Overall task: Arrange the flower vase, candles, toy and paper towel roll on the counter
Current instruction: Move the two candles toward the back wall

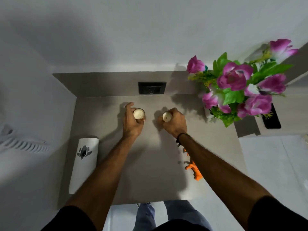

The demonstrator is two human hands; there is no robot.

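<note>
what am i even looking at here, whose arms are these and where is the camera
There is no machine here: one picture from a camera worn on a person's head, looking down at their own arms over a grey counter. The left hand grips one candle and the right hand grips the other candle. A paper towel roll lies at the left edge. A vase of purple flowers stands at the right. An orange toy is partly hidden under the right forearm.

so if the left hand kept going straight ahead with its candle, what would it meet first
Probably the backsplash wall, near the black socket. The counter between the left hand and it looks bare, though depth is unclear.
</note>
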